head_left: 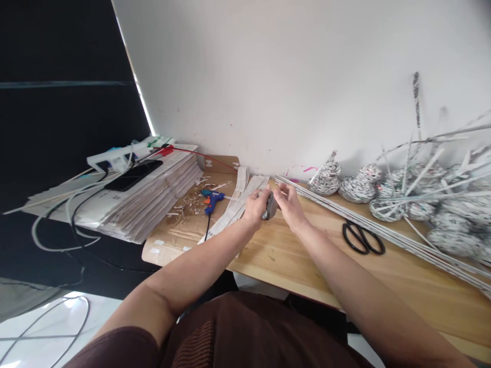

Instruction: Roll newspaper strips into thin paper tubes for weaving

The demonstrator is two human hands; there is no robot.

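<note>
Above the wooden table, my left hand (pixel 256 205) is wrapped round a small grey object (pixel 270 206) with a ridged side; its exact kind is hard to make out. Close on its right is my right hand (pixel 288 201), fingers bent and pressed together by the object's upper edge. Whatever those fingertips pinch is too small to tell. Flat newspaper strips (pixel 235 204) lie beneath and left of my left hand. A blue glue gun (pixel 213 200) rests on cardboard further left.
Black-handled scissors (pixel 362 238) lie right of my hands, beside long rolled paper sticks (pixel 345 208). Several woven paper shapes (pixel 359 188) stand along the wall. At left, a tall newspaper stack (pixel 153 204) carries a phone (pixel 134 175), a power strip (pixel 119 157) and cables.
</note>
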